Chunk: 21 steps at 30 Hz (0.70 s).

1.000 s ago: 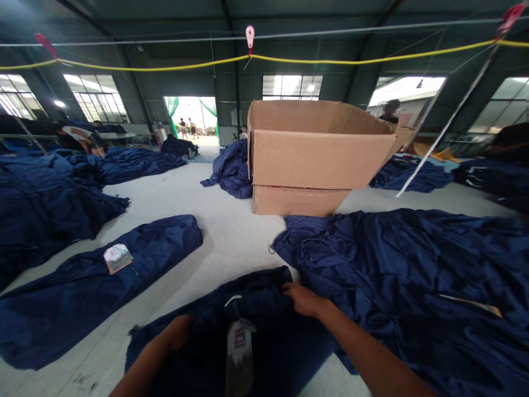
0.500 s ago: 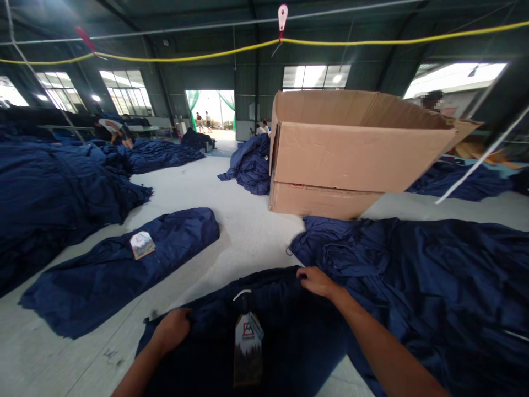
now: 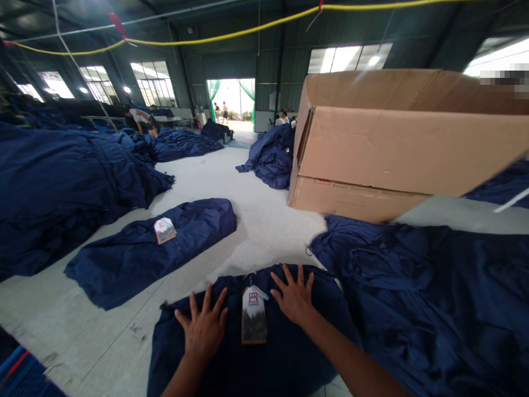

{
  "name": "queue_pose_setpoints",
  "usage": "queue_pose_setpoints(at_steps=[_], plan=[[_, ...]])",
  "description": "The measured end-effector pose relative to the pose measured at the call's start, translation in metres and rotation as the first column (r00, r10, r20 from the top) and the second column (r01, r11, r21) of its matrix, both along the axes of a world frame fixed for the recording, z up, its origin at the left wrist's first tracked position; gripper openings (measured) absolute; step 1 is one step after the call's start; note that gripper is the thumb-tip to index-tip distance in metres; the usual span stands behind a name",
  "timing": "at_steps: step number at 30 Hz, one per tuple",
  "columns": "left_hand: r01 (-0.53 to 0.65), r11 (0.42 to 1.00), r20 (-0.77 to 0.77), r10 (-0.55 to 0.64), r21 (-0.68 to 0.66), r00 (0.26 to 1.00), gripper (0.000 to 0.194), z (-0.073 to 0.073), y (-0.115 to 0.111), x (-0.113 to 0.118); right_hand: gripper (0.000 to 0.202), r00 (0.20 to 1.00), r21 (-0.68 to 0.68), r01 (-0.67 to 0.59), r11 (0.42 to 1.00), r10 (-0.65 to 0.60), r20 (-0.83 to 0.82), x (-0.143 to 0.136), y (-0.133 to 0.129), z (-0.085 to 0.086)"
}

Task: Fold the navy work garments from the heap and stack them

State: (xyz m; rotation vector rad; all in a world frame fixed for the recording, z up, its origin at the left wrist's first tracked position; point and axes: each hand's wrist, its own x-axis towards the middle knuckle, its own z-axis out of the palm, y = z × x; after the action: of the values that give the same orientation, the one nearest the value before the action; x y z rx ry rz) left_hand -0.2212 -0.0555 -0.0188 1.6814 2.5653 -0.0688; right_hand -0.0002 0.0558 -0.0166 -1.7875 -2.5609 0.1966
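A dark navy fabric piece [image 3: 248,369] lies on the pale surface right in front of me; whether it is a bag or a garment I cannot tell. My left hand [image 3: 204,325] rests on its left part with fingers spread. Near the upper right edge my right hand [image 3: 293,295] is pressed down, its fingers also apart. Between the two hands a hang tag [image 3: 253,317] with a forest picture and a red mountain logo lies on the fabric. To the left is a long folded navy bundle [image 3: 198,226] bearing a similar tag [image 3: 165,230].
Behind on the right stands a large open cardboard box [image 3: 372,149]. Loose navy fabric [image 3: 433,275] spreads at the right, and a big navy heap [image 3: 74,187] lies at the left. A yellow cable [image 3: 223,37] hangs overhead. A person [image 3: 142,121] bends over at the far left.
Both hands have let go of the fabric's upper edge and now lie flat on it with fingers spread. The fabric and tag lie flatter. The view has swung left.
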Motion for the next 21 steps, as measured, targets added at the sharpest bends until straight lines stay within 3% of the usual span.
queue_pose_setpoints(at_steps=[4,7,11,13,17,21], plan=[[-0.105,0.993,0.013,0.106,-0.059,0.994,0.05,-0.03,-0.004,-0.026,0.052,1.0,-0.099,0.02,0.995,-0.018,0.021,0.002,0.019,-0.039],[-0.105,0.993,0.001,0.105,-0.051,0.994,0.049,-0.034,-0.003,-0.032,0.053,0.999,-0.108,0.038,0.993,-0.035,0.027,0.001,0.025,-0.047],[-0.079,0.989,0.099,0.092,-0.125,0.991,0.05,-0.017,0.0,-0.037,0.054,0.999,-0.296,-0.018,0.955,0.026,0.023,0.009,0.035,-0.027],[-0.054,0.98,0.166,0.086,-0.19,0.982,0.06,-0.005,-0.002,-0.044,0.065,0.994,-0.365,-0.09,0.927,0.105,0.021,0.016,0.043,-0.012],[-0.048,0.978,0.124,0.075,-0.203,0.989,0.065,0.013,-0.01,-0.054,0.093,0.968,-0.274,-0.221,0.936,0.245,0.056,0.022,0.057,0.003],[-0.077,0.976,0.079,0.094,-0.203,0.992,0.061,0.018,-0.011,-0.057,0.09,0.958,-0.244,-0.23,0.942,0.263,0.112,0.007,0.063,0.002]])
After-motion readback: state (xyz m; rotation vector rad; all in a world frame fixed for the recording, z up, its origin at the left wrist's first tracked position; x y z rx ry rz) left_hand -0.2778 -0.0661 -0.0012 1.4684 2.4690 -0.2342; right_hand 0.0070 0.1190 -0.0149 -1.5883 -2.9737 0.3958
